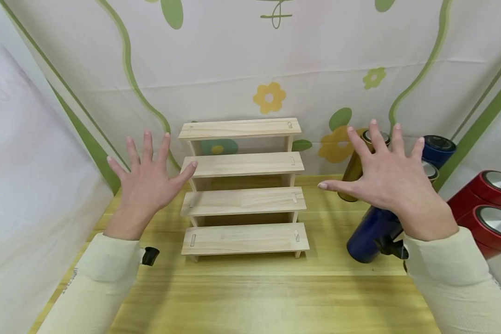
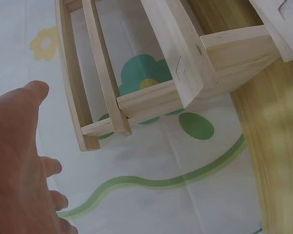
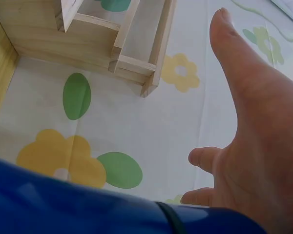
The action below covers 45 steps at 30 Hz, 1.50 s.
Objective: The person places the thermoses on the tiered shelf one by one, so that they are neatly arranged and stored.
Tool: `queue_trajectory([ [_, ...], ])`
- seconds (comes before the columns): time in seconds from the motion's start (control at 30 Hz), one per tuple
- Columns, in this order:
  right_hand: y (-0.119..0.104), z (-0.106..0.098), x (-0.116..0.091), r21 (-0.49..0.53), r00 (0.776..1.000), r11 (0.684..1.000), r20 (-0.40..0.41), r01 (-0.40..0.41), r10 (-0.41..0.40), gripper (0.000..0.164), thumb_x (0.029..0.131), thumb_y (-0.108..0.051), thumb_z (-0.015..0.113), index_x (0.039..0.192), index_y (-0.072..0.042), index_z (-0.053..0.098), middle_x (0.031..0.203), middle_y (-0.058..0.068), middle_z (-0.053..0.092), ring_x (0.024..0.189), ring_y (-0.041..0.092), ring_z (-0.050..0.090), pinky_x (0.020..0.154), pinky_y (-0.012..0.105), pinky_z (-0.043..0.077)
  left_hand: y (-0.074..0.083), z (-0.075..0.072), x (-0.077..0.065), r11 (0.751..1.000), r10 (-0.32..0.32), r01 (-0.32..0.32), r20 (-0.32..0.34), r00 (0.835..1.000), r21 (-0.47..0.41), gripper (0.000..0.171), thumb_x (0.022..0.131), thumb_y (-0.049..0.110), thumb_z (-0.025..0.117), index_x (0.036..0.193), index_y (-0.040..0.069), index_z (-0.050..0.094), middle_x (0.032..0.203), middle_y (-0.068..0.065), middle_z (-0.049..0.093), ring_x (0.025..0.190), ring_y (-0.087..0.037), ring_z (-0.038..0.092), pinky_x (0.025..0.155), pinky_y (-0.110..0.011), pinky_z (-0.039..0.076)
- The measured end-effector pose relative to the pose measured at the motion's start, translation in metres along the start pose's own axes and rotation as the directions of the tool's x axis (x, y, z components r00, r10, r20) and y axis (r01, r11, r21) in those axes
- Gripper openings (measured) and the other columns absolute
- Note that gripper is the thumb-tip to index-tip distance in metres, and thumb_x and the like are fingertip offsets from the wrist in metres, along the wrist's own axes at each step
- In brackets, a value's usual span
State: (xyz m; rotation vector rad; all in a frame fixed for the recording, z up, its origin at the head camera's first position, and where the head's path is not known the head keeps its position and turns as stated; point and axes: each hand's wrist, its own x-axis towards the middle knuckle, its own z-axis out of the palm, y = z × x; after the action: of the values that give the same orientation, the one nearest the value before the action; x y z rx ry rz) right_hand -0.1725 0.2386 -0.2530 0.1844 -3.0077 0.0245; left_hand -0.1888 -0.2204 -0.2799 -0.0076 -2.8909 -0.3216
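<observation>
A pale wooden rack with several stepped shelves (image 1: 244, 202) stands on the table between my two hands. My left hand (image 1: 147, 185) hovers to the left of the rack, fingers spread and holding nothing. On the other side my right hand (image 1: 390, 174) is held up with its fingers splayed, also holding nothing. Below and behind the right hand are a dark blue thermos flask (image 1: 369, 236) and a gold flask (image 1: 352, 174), both partly hidden by it. In the left wrist view the rack's side (image 2: 244, 53) is beyond the thumb.
Two red flasks (image 1: 494, 222) with silver lids stand at the right, and another blue flask (image 1: 438, 148) is behind them. A white cloth (image 1: 217, 60) printed with flowers hangs behind the wooden table (image 1: 250, 297). White cloth also closes off the left side.
</observation>
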Motion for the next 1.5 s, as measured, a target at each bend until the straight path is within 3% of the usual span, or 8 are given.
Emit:
queue_trajectory([
  [0.2, 0.003, -0.003, -0.011, 0.022, 1.000, 1.000, -0.016, 0.005, -0.005, 0.124, 0.084, -0.098, 0.048, 0.174, -0.029, -0.002, 0.179, 0.023, -0.010, 0.161, 0.061, -0.006, 0.118, 0.087, -0.001, 0.000, 0.004, -0.003, 0.997, 0.006, -0.005, 0.017, 1.000, -0.076, 0.104, 0.098, 0.087, 0.032, 0.175, 0.023, 0.004, 0.179, -0.015, -0.019, 0.162, -0.054, -0.020, 0.115, -0.088, -0.015],
  [0.37, 0.007, -0.004, -0.031, 0.107, 0.990, 0.994, -0.142, 0.010, 0.005, 0.118, 0.090, -0.085, 0.061, 0.175, -0.021, 0.011, 0.180, 0.024, 0.002, 0.164, 0.054, 0.007, 0.127, 0.076, 0.009, -0.004, 0.017, -0.016, 0.968, -0.011, -0.001, -0.046, 0.999, -0.251, 0.097, 0.105, 0.073, 0.040, 0.173, 0.008, 0.016, 0.180, -0.022, 0.005, 0.164, -0.054, 0.011, 0.124, -0.081, 0.011],
  [0.63, 0.009, 0.018, -0.063, 0.281, 0.892, 0.959, -0.440, 0.027, 0.104, 0.091, 0.090, -0.052, 0.083, 0.162, -0.009, 0.047, 0.170, 0.020, 0.042, 0.153, 0.049, 0.040, 0.100, 0.078, 0.043, -0.015, 0.055, -0.043, 0.812, -0.119, 0.119, 0.038, 0.992, -0.571, 0.088, 0.108, 0.064, 0.048, 0.168, 0.002, 0.029, 0.170, -0.027, 0.037, 0.155, -0.051, 0.039, 0.121, -0.070, 0.036],
  [0.87, 0.011, 0.048, -0.074, 0.453, 0.810, 0.888, -0.547, 0.073, 0.212, 0.078, 0.088, -0.033, 0.086, 0.156, -0.009, 0.056, 0.161, 0.021, 0.053, 0.150, 0.044, 0.047, 0.116, 0.070, 0.041, -0.022, 0.083, -0.054, 0.706, -0.077, 0.149, 0.133, 0.988, -0.692, 0.082, 0.109, 0.058, 0.054, 0.166, 0.003, 0.033, 0.168, -0.022, 0.044, 0.153, -0.044, 0.045, 0.125, -0.059, 0.038],
  [0.97, 0.012, 0.058, -0.076, 0.508, 0.786, 0.859, -0.554, 0.058, 0.274, 0.076, 0.086, -0.027, 0.087, 0.155, -0.014, 0.058, 0.158, 0.018, 0.056, 0.148, 0.040, 0.050, 0.127, 0.047, 0.038, -0.023, 0.090, -0.055, 0.641, -0.078, 0.176, 0.165, 0.983, -0.747, 0.075, 0.110, 0.050, 0.058, 0.166, 0.006, 0.037, 0.167, -0.020, 0.046, 0.153, -0.041, 0.046, 0.125, -0.057, 0.039],
  [1.1, 0.014, 0.067, -0.079, 0.629, 0.759, 0.777, -0.497, -0.018, 0.421, 0.069, 0.086, -0.019, 0.089, 0.150, -0.023, 0.064, 0.149, 0.007, 0.065, 0.135, 0.010, 0.056, 0.109, 0.011, 0.036, -0.022, 0.098, -0.057, 0.580, -0.084, 0.213, 0.203, 0.976, -0.786, 0.064, 0.111, 0.039, 0.060, 0.166, 0.011, 0.039, 0.168, -0.017, 0.046, 0.154, -0.039, 0.045, 0.126, -0.056, 0.037],
  [1.3, 0.021, 0.072, -0.080, 0.839, 0.790, 0.528, -0.235, -0.128, 0.566, 0.065, 0.092, -0.019, 0.086, 0.151, -0.032, 0.061, 0.140, -0.016, 0.067, 0.125, -0.006, 0.056, 0.092, 0.001, 0.043, -0.025, 0.110, -0.059, 0.460, -0.115, 0.274, 0.250, 0.961, -0.844, 0.060, 0.113, 0.033, 0.057, 0.168, 0.024, 0.037, 0.165, -0.011, 0.051, 0.141, -0.026, 0.058, 0.103, -0.026, 0.055],
  [1.5, 0.049, 0.083, -0.083, 0.835, 0.903, 0.542, -0.155, -0.098, 0.402, 0.075, 0.095, -0.017, 0.084, 0.160, -0.032, 0.049, 0.129, -0.027, 0.064, 0.112, -0.011, 0.060, 0.082, 0.002, 0.047, -0.028, 0.118, -0.058, 0.394, -0.126, 0.298, 0.270, 0.955, -0.870, 0.058, 0.112, 0.037, 0.058, 0.167, 0.031, 0.039, 0.164, -0.008, 0.053, 0.124, -0.007, 0.064, 0.090, -0.025, 0.059],
])
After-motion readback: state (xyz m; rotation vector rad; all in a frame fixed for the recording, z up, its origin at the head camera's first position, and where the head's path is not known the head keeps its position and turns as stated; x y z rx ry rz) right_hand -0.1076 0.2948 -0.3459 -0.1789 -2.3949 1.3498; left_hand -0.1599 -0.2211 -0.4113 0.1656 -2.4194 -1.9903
